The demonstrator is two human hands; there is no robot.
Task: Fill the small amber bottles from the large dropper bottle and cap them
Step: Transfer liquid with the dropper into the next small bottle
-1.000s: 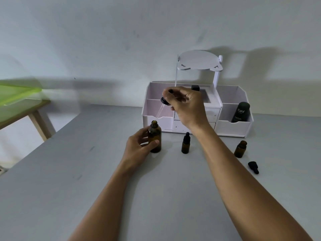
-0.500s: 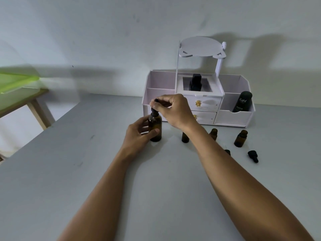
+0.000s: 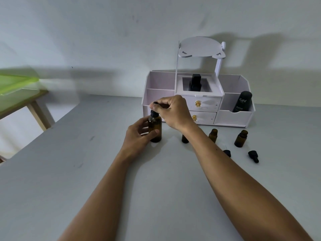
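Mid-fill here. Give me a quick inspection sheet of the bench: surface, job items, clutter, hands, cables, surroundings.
Surface: grey table, a few faint marks.
Job's things: large amber bottle upright, dropper at its neck; middle small bottle and right small bottle open, upright; left small bottle mostly hidden behind the right forearm; first loose cap and second loose cap lying on the table.
Clutter: white organizer holding a black Kahf bottle and a black square-topped bottle.
Hands: left hand holds the large amber bottle; right hand pinches the dropper.
Cables: nothing seen.
Surroundings: pale wall; wooden side table with a green item at left.
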